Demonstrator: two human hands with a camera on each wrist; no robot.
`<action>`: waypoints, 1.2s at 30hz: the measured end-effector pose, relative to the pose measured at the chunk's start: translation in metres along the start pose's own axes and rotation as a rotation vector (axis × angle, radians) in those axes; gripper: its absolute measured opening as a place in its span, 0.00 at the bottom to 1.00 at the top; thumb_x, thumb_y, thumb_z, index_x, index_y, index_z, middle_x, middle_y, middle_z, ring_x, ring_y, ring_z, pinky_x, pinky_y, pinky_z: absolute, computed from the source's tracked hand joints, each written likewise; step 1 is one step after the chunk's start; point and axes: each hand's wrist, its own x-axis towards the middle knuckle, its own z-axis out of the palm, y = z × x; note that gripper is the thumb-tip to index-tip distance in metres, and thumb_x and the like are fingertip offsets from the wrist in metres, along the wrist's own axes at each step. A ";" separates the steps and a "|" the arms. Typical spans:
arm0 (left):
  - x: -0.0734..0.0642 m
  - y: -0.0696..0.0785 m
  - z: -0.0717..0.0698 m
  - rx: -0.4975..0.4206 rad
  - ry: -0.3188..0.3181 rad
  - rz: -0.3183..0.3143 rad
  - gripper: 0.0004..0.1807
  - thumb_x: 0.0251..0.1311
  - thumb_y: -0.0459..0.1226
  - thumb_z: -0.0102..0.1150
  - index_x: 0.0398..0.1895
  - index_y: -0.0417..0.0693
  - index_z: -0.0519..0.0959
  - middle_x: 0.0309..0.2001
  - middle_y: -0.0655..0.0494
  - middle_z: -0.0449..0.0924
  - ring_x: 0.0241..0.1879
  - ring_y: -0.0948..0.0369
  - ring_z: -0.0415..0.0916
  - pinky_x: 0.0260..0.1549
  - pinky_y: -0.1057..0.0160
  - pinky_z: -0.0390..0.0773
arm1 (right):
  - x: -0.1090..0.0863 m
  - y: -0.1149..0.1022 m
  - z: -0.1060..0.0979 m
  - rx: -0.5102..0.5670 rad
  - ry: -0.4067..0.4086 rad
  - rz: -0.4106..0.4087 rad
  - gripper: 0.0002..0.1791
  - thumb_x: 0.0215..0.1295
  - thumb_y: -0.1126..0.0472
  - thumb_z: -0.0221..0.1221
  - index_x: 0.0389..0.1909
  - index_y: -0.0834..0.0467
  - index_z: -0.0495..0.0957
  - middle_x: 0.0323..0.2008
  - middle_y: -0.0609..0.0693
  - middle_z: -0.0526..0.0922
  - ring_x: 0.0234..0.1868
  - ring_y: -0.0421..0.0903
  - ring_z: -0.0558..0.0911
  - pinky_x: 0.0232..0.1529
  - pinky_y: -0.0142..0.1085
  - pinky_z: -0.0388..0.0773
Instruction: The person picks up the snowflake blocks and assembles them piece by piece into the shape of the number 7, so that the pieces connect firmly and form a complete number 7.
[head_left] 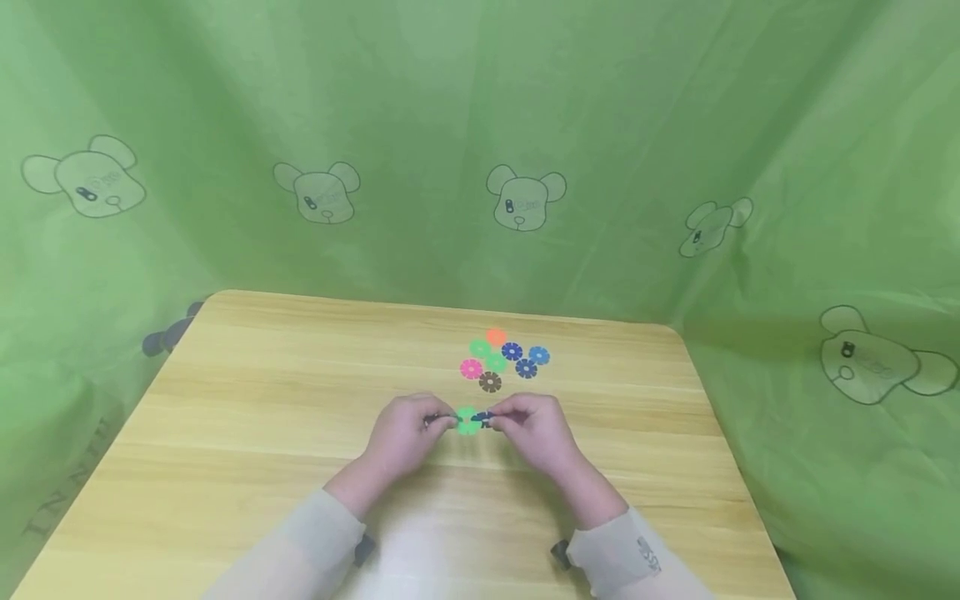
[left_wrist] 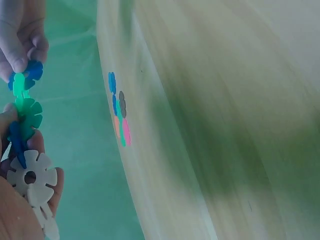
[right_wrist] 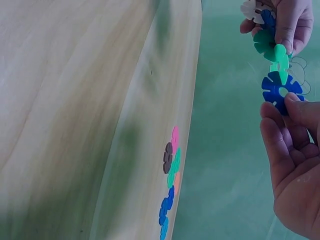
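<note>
Both hands hold a chain of slotted flower-shaped plastic discs above the table. My left hand (head_left: 401, 433) grips it around a dark blue disc (left_wrist: 17, 144), seen edge-on. A white disc (left_wrist: 46, 176) lies against the left fingers, with another pale piece hanging below it. Green discs (right_wrist: 263, 44) span the gap between the hands. At the other end, my right hand (head_left: 538, 429) pinches a blue disc (right_wrist: 272, 89) between thumb and index finger. This blue disc meets the edge of the nearer green one. Parts of the chain are hidden behind the left fingers.
Beyond the hands, a loose cluster of discs lies on the wooden table (head_left: 262, 400): orange (head_left: 496, 335), pink (head_left: 465, 371), brown (head_left: 484, 384), green (head_left: 475, 346) and several blue ones (head_left: 534, 358). A green curtain (head_left: 420, 100) with bear outlines surrounds the table's back and sides.
</note>
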 end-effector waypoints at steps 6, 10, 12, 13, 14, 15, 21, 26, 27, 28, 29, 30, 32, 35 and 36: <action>0.002 -0.001 -0.006 -0.125 -0.069 -0.087 0.06 0.74 0.39 0.64 0.41 0.50 0.88 0.39 0.59 0.88 0.41 0.61 0.84 0.47 0.55 0.86 | 0.003 0.000 -0.004 -0.012 -0.025 -0.011 0.08 0.62 0.75 0.70 0.39 0.61 0.89 0.37 0.52 0.91 0.39 0.46 0.89 0.43 0.33 0.88; 0.005 -0.003 -0.011 -0.200 -0.115 -0.141 0.11 0.79 0.40 0.56 0.44 0.49 0.88 0.30 0.61 0.83 0.31 0.62 0.78 0.38 0.57 0.84 | 0.004 0.000 -0.006 -0.049 -0.034 -0.014 0.08 0.62 0.73 0.71 0.39 0.60 0.89 0.37 0.50 0.91 0.38 0.45 0.88 0.43 0.33 0.88; 0.006 -0.004 -0.013 -0.227 -0.131 -0.157 0.13 0.80 0.40 0.54 0.45 0.48 0.88 0.27 0.61 0.80 0.27 0.61 0.75 0.34 0.58 0.82 | 0.005 0.000 -0.006 -0.065 -0.035 -0.010 0.08 0.62 0.73 0.71 0.39 0.59 0.89 0.37 0.49 0.91 0.39 0.45 0.88 0.43 0.33 0.87; 0.006 -0.003 -0.013 -0.233 -0.140 -0.165 0.13 0.81 0.40 0.53 0.46 0.47 0.88 0.27 0.60 0.80 0.27 0.60 0.75 0.33 0.58 0.82 | 0.005 0.000 -0.006 -0.075 -0.035 -0.006 0.08 0.62 0.72 0.71 0.39 0.59 0.90 0.37 0.49 0.90 0.39 0.44 0.87 0.43 0.33 0.87; 0.007 -0.003 -0.014 -0.238 -0.148 -0.173 0.14 0.81 0.39 0.52 0.47 0.46 0.88 0.28 0.60 0.81 0.27 0.60 0.75 0.34 0.58 0.82 | 0.005 0.000 -0.007 -0.082 -0.036 -0.001 0.08 0.62 0.72 0.71 0.39 0.58 0.90 0.37 0.48 0.90 0.39 0.44 0.87 0.44 0.33 0.87; 0.007 -0.003 -0.014 -0.243 -0.154 -0.178 0.14 0.81 0.39 0.52 0.48 0.46 0.87 0.29 0.60 0.81 0.28 0.60 0.76 0.35 0.58 0.82 | 0.005 0.000 -0.007 -0.086 -0.036 0.004 0.08 0.62 0.72 0.71 0.39 0.58 0.90 0.37 0.48 0.90 0.39 0.44 0.87 0.44 0.33 0.87; 0.008 -0.003 -0.013 -0.254 -0.194 -0.174 0.12 0.80 0.38 0.54 0.51 0.43 0.86 0.31 0.60 0.83 0.30 0.61 0.79 0.36 0.59 0.84 | 0.005 0.000 -0.008 -0.077 -0.040 -0.004 0.09 0.61 0.73 0.71 0.39 0.57 0.90 0.37 0.47 0.90 0.40 0.44 0.87 0.45 0.33 0.87; 0.009 -0.007 -0.014 -0.333 -0.263 -0.174 0.14 0.80 0.36 0.53 0.58 0.37 0.81 0.40 0.55 0.87 0.35 0.60 0.83 0.40 0.59 0.87 | 0.006 0.000 -0.009 -0.072 -0.042 -0.038 0.08 0.62 0.73 0.71 0.38 0.58 0.90 0.38 0.48 0.91 0.42 0.46 0.88 0.44 0.33 0.87; 0.009 -0.008 -0.015 -0.354 -0.281 -0.179 0.15 0.80 0.36 0.52 0.58 0.36 0.81 0.41 0.54 0.88 0.36 0.60 0.84 0.42 0.59 0.87 | 0.006 0.000 -0.009 -0.073 -0.042 -0.041 0.08 0.62 0.73 0.70 0.38 0.58 0.90 0.39 0.48 0.91 0.42 0.46 0.88 0.44 0.33 0.87; 0.009 -0.010 -0.015 -0.372 -0.298 -0.181 0.15 0.80 0.36 0.52 0.57 0.35 0.81 0.42 0.53 0.88 0.38 0.60 0.84 0.44 0.59 0.87 | 0.005 -0.001 -0.009 -0.072 -0.042 -0.043 0.08 0.62 0.73 0.70 0.38 0.58 0.90 0.39 0.48 0.91 0.43 0.46 0.88 0.44 0.34 0.87; 0.010 -0.012 -0.015 -0.383 -0.314 -0.190 0.16 0.81 0.37 0.51 0.56 0.35 0.81 0.42 0.53 0.88 0.39 0.60 0.85 0.46 0.59 0.87 | 0.005 -0.001 -0.009 -0.068 -0.043 -0.044 0.09 0.62 0.74 0.70 0.38 0.58 0.90 0.40 0.49 0.91 0.43 0.47 0.88 0.44 0.34 0.88; 0.010 -0.013 -0.015 -0.406 -0.334 -0.196 0.16 0.81 0.38 0.51 0.55 0.33 0.81 0.40 0.52 0.88 0.38 0.59 0.85 0.46 0.58 0.87 | 0.005 -0.002 -0.009 -0.067 -0.044 -0.044 0.09 0.63 0.74 0.70 0.38 0.57 0.90 0.40 0.49 0.91 0.43 0.47 0.88 0.44 0.34 0.88; 0.011 -0.016 -0.015 -0.445 -0.372 -0.212 0.18 0.82 0.40 0.50 0.53 0.33 0.82 0.37 0.51 0.88 0.37 0.58 0.86 0.47 0.55 0.87 | 0.004 -0.001 -0.009 -0.057 -0.048 -0.052 0.10 0.62 0.75 0.70 0.38 0.58 0.89 0.41 0.49 0.91 0.44 0.48 0.88 0.44 0.34 0.88; 0.011 -0.018 -0.014 -0.461 -0.399 -0.230 0.19 0.82 0.41 0.49 0.51 0.34 0.84 0.36 0.52 0.87 0.36 0.59 0.85 0.52 0.52 0.85 | 0.004 0.000 -0.009 -0.035 -0.058 -0.078 0.10 0.62 0.76 0.70 0.38 0.59 0.90 0.42 0.51 0.91 0.46 0.50 0.89 0.45 0.34 0.88; 0.011 -0.019 -0.013 -0.471 -0.404 -0.234 0.19 0.83 0.41 0.48 0.51 0.34 0.84 0.37 0.52 0.87 0.37 0.59 0.85 0.53 0.51 0.84 | 0.004 0.001 -0.009 -0.028 -0.063 -0.089 0.10 0.62 0.76 0.70 0.38 0.59 0.90 0.42 0.51 0.91 0.46 0.51 0.89 0.46 0.34 0.88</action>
